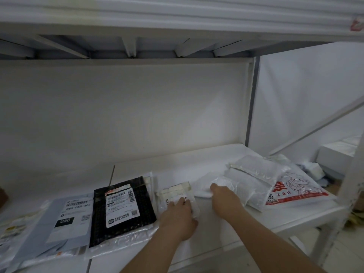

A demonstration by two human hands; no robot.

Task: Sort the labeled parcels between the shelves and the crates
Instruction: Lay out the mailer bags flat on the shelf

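Head view, looking down into a white shelf (pixel 216 160). Lying near the middle of the shelf board, a small clear parcel (pixel 178 196) with a white label, taken here as the landmark. Resting on the near end of the small clear parcel, the left hand (pixel 178 218), fingers bent down over the wrapping and thumb tucked at the right edge, seeming to be gripping it, though the blur is making the grip hard to judge. Reaching in just right of the small clear parcel, the right hand (pixel 224 200), fingertips touching the near corner of a white bubble mailer (pixel 234 186); impossible to tell whether pinching it or only pressing on it.

Lying just left of the small clear parcel, a black bubble mailer (pixel 122 211) with a white barcode label, overlapping a clear bag beneath it. Further left of that, a grey mailer (pixel 69 217) showing a label with the number 060 in a black box. At the far left, well apart from the small clear parcel, more pale bags (pixel 11 231), blurred.

Stacked to the right, beyond the white bubble mailer, a second padded envelope (pixel 256 168) lying tilted on top, and under both a printed bag (pixel 295 190) with red lettering and a cartoon figure, sitting at the right end of the shelf.
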